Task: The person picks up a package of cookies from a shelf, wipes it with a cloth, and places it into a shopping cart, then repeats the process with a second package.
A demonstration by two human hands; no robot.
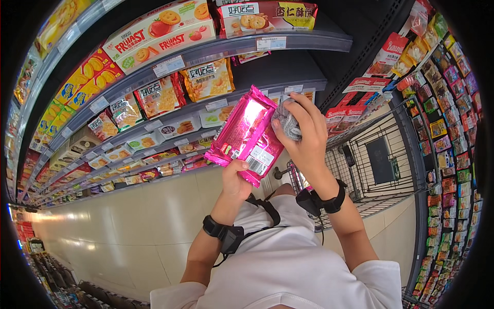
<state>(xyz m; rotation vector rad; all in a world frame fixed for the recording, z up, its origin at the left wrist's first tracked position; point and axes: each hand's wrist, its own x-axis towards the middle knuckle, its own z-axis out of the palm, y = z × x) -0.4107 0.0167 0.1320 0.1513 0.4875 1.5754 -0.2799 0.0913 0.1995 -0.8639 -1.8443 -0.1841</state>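
My left hand (235,183) grips the lower end of a shiny pink foil biscuit packet (243,131), thumb on its face. The packet is tilted in front of the shelf, with its seam and a barcode label facing up. In my right hand (310,133) is a bunched grey cloth (286,119), pressed against or held very close to the packet's upper right side. The fingers curl over the cloth and hide part of it. Both wrists wear black straps with small devices.
Shelves (335,41) of boxed and bagged biscuits curve along the front and left. A wire shopping cart (364,189) stands at the right, near racks of small snack bags (444,143). Hanging red-and-white bags (389,52) flank the shelf end. Pale floor tiles (154,216) lie below.
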